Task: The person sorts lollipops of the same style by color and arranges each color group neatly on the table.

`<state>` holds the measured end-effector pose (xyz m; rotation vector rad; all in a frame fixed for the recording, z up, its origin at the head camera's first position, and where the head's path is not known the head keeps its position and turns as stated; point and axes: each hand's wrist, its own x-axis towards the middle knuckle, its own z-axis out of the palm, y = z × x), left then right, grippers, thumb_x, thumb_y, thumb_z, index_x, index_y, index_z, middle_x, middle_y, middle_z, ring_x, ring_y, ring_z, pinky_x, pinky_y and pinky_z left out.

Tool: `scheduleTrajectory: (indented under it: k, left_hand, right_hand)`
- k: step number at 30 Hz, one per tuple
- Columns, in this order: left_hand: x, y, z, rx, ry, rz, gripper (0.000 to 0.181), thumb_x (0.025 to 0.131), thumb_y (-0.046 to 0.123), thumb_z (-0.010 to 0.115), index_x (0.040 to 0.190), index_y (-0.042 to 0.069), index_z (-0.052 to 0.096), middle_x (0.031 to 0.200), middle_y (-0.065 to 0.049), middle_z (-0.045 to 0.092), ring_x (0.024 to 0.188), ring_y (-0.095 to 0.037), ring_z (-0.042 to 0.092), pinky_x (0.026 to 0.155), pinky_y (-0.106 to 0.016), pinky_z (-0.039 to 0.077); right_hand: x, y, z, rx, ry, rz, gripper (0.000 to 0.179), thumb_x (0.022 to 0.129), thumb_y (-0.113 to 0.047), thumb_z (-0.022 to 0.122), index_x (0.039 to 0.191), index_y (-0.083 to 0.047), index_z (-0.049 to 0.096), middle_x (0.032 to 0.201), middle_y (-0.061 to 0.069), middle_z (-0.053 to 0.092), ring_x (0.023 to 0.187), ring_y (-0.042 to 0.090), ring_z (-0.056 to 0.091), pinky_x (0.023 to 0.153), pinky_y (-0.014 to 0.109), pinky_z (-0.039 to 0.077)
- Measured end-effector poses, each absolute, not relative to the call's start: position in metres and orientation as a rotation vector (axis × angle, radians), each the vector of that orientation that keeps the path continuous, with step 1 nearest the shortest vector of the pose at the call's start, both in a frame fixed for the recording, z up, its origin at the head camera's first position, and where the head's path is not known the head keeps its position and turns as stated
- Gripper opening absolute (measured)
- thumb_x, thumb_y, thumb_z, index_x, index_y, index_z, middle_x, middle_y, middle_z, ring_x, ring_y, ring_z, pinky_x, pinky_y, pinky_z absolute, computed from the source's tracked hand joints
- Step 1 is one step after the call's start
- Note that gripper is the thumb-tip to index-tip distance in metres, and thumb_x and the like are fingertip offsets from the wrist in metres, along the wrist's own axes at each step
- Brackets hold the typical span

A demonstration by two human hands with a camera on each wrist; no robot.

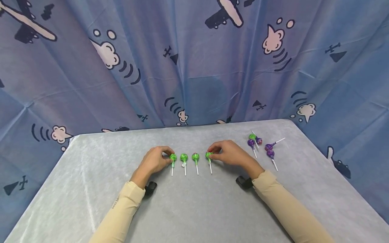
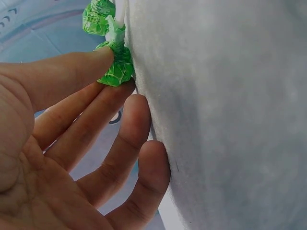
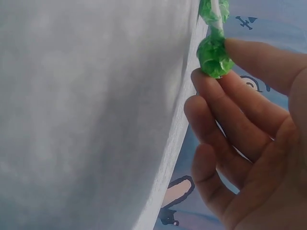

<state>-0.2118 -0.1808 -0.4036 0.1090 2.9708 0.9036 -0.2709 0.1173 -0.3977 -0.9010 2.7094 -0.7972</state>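
Several green-wrapped lollipops lie in a row across the table, their white sticks toward me. At the row's left end, my left hand [image 1: 155, 159] pinches the head of a green lollipop [image 1: 173, 157] between thumb and fingers; its crinkled wrapper [image 2: 117, 69] shows close up in the left wrist view. My right hand [image 1: 228, 153] pinches the lollipop at the right end [image 1: 208, 155], with the thumb at the base of its green head [image 3: 213, 57] in the right wrist view. Between the hands lie two more, a green lollipop [image 1: 184, 157] and another green lollipop [image 1: 195, 157], untouched.
Right of my right hand, a loose group holds a green lollipop [image 1: 252, 136] and several purple ones, including a purple lollipop [image 1: 270, 154] nearest me. The table [image 1: 194, 209] has a pale grey cover. Behind its far edge hangs a blue patterned curtain [image 1: 194, 67].
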Motion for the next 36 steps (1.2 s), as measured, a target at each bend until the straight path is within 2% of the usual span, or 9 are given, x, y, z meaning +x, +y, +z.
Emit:
scheduleTrajectory:
  k: [17, 25, 36]
  left_hand:
    - [-0.2114, -0.1806, -0.4032, 0.093, 2.967, 0.897, 0.024, 0.086, 0.019, 0.077, 0.111, 0.020, 0.074, 0.113, 0.000, 0.074, 0.098, -0.021, 0.067, 0.087, -0.043, 0.052]
    - [-0.2115, -0.1811, -0.4033, 0.094, 2.969, 0.889, 0.025, 0.086, 0.019, 0.077, 0.111, 0.020, 0.074, 0.113, 0.000, 0.074, 0.098, -0.021, 0.068, 0.088, -0.043, 0.052]
    - [-0.2109, -0.1800, -0.4028, 0.091, 2.968, 0.887, 0.024, 0.087, 0.019, 0.077, 0.110, 0.020, 0.074, 0.113, 0.000, 0.074, 0.100, -0.022, 0.068, 0.089, -0.044, 0.052]
  right_hand:
    - [-0.2685, 0.1139, -0.3953, -0.865, 2.737, -0.701, 0.025, 0.091, -0.028, 0.073, 0.112, -0.015, 0.074, 0.100, -0.002, 0.076, 0.091, 0.013, 0.069, 0.084, 0.038, 0.054]
    - [-0.2665, 0.1121, -0.3954, -0.851, 2.748, -0.688, 0.023, 0.090, -0.029, 0.073, 0.110, -0.016, 0.073, 0.096, -0.003, 0.074, 0.087, 0.010, 0.066, 0.081, 0.036, 0.052]
    - [-0.2659, 0.1126, -0.3960, -0.852, 2.746, -0.684, 0.025, 0.092, -0.030, 0.072, 0.113, -0.015, 0.072, 0.099, -0.003, 0.074, 0.090, 0.011, 0.067, 0.083, 0.037, 0.053]
